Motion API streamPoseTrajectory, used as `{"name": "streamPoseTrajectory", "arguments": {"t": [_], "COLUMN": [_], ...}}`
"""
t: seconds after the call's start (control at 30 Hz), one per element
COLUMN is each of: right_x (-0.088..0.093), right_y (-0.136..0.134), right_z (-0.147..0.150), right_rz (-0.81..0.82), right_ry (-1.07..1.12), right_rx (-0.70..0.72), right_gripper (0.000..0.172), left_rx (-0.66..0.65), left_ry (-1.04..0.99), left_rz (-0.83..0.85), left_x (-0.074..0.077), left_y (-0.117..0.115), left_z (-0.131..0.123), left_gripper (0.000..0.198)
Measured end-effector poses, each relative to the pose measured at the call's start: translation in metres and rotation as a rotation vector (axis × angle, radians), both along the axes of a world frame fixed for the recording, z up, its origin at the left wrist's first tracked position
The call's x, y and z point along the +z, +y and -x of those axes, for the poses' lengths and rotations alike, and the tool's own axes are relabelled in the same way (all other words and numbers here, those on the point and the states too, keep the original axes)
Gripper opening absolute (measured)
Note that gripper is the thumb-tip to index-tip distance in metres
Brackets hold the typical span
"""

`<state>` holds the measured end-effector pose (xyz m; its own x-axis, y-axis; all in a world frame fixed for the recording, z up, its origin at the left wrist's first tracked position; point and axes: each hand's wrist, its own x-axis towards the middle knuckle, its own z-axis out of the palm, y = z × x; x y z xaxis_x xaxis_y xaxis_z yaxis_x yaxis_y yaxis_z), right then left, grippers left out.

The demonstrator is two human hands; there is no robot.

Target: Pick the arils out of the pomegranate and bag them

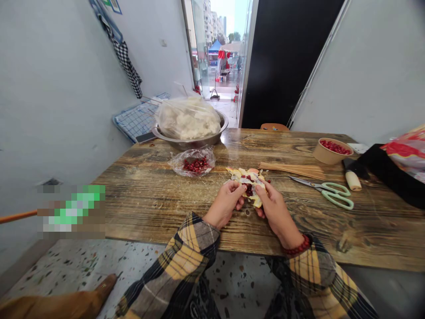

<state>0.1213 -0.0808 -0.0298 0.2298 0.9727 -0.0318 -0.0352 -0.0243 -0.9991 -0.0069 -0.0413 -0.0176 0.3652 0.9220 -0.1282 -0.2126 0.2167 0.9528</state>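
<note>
A broken piece of pomegranate point(249, 190) with dark red seeds and pale yellow rind is held over the table between both my hands. My left hand point(226, 200) pinches its left side, thumb close to the seeds. On the other side, my right hand point(274, 209) is closed round the rind with the thumb on top. Just behind my fingers lie yellowish rind scraps point(236, 173), partly hidden by the piece. Loose red seeds point(195, 165) sit in a clear plastic bag point(178, 165) to the left.
Behind the bag stands a metal bowl point(186, 142) with a bagged whitish mass point(189, 117). To the right are wooden skewers point(292, 169), green-handled scissors point(332, 191) and a paper bowl point(327, 154) of red seeds. Another person's leg point(66, 303) shows at lower left.
</note>
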Motion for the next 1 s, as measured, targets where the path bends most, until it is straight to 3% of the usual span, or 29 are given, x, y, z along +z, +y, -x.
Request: {"name": "streamPoseTrajectory", "arguments": {"t": [0.27,0.43,0.7,1.0], "right_x": [-0.0045,-0.0028,-0.004,-0.0011], "right_y": [-0.0008,-0.0009,-0.0002,-0.0023], "right_z": [-0.0026,-0.0026,-0.0024,0.0002], "right_rz": [-0.004,0.003,0.005,0.008], "right_ry": [-0.171,-0.114,0.09,0.004], "right_rx": [-0.027,-0.038,-0.013,0.007], "right_gripper": [0.06,0.06,0.053,0.058], "left_rx": [-0.002,-0.024,-0.063,-0.046], "left_ry": [-0.002,-0.145,-0.149,0.011], "left_rz": [0.036,0.115,0.153,0.042], "left_x": [0.0033,0.0071,0.0047,-0.0005], "left_y": [-0.0009,-0.0012,0.0005,-0.002], "left_z": [-0.001,0.0011,0.0037,0.0008], "left_gripper": [0.013,0.012,0.026,0.038]}}
